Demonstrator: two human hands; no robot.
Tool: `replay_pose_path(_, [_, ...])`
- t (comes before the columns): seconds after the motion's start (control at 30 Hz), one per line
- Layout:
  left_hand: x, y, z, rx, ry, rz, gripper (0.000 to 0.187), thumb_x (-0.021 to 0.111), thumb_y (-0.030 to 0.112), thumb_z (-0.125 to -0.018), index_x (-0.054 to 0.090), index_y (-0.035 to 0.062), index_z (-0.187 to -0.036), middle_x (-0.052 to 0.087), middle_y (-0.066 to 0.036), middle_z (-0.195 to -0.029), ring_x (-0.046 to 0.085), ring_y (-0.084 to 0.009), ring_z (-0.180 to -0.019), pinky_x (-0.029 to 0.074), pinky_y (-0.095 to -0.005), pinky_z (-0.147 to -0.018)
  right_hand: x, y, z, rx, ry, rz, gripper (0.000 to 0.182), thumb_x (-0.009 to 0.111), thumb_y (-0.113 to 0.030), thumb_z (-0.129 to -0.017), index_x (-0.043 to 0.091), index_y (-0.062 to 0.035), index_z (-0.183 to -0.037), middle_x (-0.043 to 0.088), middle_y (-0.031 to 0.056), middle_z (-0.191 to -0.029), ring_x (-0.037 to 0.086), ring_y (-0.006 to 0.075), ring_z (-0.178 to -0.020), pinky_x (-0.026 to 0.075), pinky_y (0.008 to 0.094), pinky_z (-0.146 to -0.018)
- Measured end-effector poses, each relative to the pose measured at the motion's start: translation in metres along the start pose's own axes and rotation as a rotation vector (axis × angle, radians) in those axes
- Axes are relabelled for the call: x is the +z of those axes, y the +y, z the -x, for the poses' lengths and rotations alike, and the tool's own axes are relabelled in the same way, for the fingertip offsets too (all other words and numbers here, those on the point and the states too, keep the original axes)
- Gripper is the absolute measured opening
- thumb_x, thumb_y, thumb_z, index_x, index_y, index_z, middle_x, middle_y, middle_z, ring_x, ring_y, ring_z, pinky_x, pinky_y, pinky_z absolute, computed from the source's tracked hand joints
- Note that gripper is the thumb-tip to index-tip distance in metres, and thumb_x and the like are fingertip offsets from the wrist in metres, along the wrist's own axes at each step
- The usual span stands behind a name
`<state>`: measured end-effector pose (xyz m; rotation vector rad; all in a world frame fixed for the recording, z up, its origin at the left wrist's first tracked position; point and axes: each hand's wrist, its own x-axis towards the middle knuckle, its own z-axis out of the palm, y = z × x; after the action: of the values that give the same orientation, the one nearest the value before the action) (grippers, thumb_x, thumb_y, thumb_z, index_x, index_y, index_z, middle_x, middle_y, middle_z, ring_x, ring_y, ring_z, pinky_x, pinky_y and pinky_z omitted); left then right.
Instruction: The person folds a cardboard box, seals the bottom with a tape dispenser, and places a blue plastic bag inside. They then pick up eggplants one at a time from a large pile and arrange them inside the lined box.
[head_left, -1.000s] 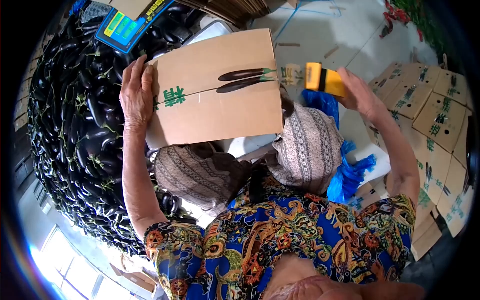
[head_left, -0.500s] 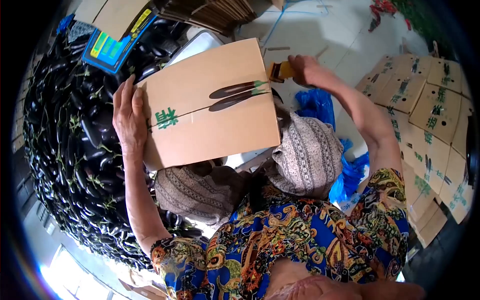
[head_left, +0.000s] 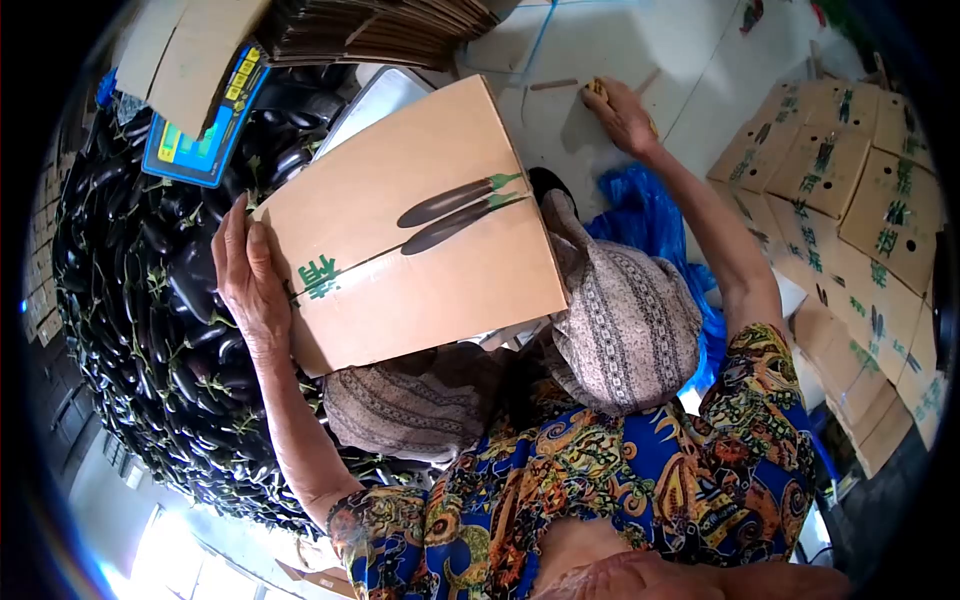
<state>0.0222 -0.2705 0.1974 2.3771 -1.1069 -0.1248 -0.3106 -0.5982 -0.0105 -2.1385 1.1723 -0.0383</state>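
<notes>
A closed cardboard box with a picture of two eggplants and green lettering lies tilted in front of me, over my knees. My left hand grips its left end, thumb near the top edge and fingers along the side. Out to the right of the box, above the floor, my right hand is closed around a yellow tape dispenser, mostly hidden by the fingers. Behind the box, part of a pale metal tray shows.
A large heap of eggplants fills the left side. A blue-framed scale display stands at the upper left, near flattened cartons. Packed boxes are stacked on the right. Blue plastic lies beside my right knee.
My right hand has moved up and away from the box's right end, carrying the tape dispenser. The box appears slightly more tilted, and my left hand stays on it.
</notes>
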Motion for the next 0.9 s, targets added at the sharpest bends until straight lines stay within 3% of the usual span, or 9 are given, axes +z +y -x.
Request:
replay_pose_path(0.13, [-0.002,-0.002,-0.002,0.038,0.006,-0.087,0.05,0.042,0.044,-0.1,0.056,0.007,-0.13,0.052,-0.019,-0.131,0.052,-0.0321,-0.121,0.042,-0.0393,-0.101,0.0,-0.162,0.061,-0.117,0.067,-0.951,0.056,0.037,-0.044,-0.101,0.046,-0.0005,-0.135,0.047,0.0199,-0.138,0.045,0.0306,-0.128,0.034,0.0371,-0.106])
replay_pose_path(0.17, [-0.002,-0.003,-0.001,0.055,0.02,-0.127,0.051,0.042,0.045,-0.1,0.055,0.0064,-0.131,0.051,-0.019,-0.133,0.051,-0.0328,-0.122,0.041,-0.0398,-0.101,0.015,-0.185,0.062,-0.293,0.062,-1.041,0.055,0.034,-0.042,-0.102,0.046,0.0009,-0.134,0.049,0.0196,-0.135,0.045,0.0305,-0.127,0.032,0.0359,-0.108])
replay_pose_path(0.23, [-0.001,-0.005,0.0,0.05,0.024,-0.163,0.055,0.041,0.047,-0.1,0.052,0.0053,-0.134,0.049,-0.021,-0.135,0.049,-0.034,-0.124,0.04,-0.0408,-0.102,0.016,-0.194,0.062,-0.41,0.125,-0.952,0.052,0.033,-0.039,-0.103,0.045,0.0006,-0.135,0.048,0.0201,-0.135,0.043,0.0319,-0.128,0.031,0.036,-0.109])
replay_pose_path(0.4, [-0.003,-0.011,0.005,-0.194,0.028,0.005,0.07,0.04,0.059,-0.096,0.044,0.0044,-0.139,0.053,-0.023,-0.131,0.051,-0.0329,-0.122,0.04,-0.0386,-0.101,0.117,-0.107,0.028,-0.272,0.131,-0.605,0.047,0.032,-0.031,-0.103,0.045,0.0022,-0.133,0.049,0.0219,-0.133,0.044,0.0362,-0.124,0.031,0.038,-0.107])
replay_pose_path(0.5, [-0.011,-0.016,0.004,-0.369,-0.011,0.068,0.07,0.039,0.062,-0.095,0.046,0.0076,-0.139,0.058,-0.017,-0.127,0.055,-0.0271,-0.116,0.041,-0.0361,-0.099,0.13,-0.093,0.035,-0.282,0.034,-0.627,0.046,0.033,-0.03,-0.103,0.047,0.0036,-0.131,0.05,0.0238,-0.131,0.044,0.0373,-0.124,0.031,0.0376,-0.106])
replay_pose_path(0.63, [-0.023,-0.068,0.007,-0.33,0.033,0.108,0.064,0.038,0.059,-0.097,0.052,0.0075,-0.132,0.061,-0.015,-0.121,0.058,-0.0251,-0.11,0.043,-0.0346,-0.095,0.098,-0.117,0.038,0.057,-0.175,-1.036,0.055,0.048,-0.045,-0.097,0.053,0.0028,-0.123,0.058,0.0135,-0.117,0.053,0.0258,-0.108,0.039,0.0347,-0.097])
replay_pose_path(0.67, [-0.028,-0.079,0.01,-0.349,0.03,0.16,0.064,0.038,0.058,-0.097,0.052,0.007,-0.132,0.061,-0.014,-0.119,0.057,-0.0232,-0.108,0.042,-0.0335,-0.096,0.084,-0.118,0.036,-0.104,-0.329,-1.111,0.054,0.055,-0.048,-0.093,0.056,0.0,-0.119,0.061,0.0064,-0.109,0.056,0.0181,-0.101,0.041,0.0311,-0.092])
replay_pose_path(0.77, [-0.033,-0.117,0.023,-0.381,0.042,0.338,0.062,0.039,0.056,-0.098,0.054,0.0038,-0.127,0.061,-0.009,-0.11,0.055,-0.0181,-0.103,0.041,-0.0307,-0.094,0.071,-0.128,0.019,0.234,-0.721,-1.261,0.045,0.063,-0.037,-0.091,0.058,-0.0026,-0.119,0.064,0.0062,-0.109,0.059,0.0166,-0.103,0.042,0.0284,-0.093])
replay_pose_path(0.9, [-0.042,-0.137,0.053,-0.464,-0.029,0.694,0.052,0.035,0.046,-0.101,0.056,0.0028,-0.122,0.062,-0.008,-0.106,0.056,-0.0144,-0.095,0.044,-0.0271,-0.086,0.009,-0.156,0.019,0.141,-0.712,-1.477,0.041,0.071,-0.019,-0.085,0.057,-0.0031,-0.12,0.065,0.0066,-0.115,0.06,0.0169,-0.107,0.046,0.031,-0.096])
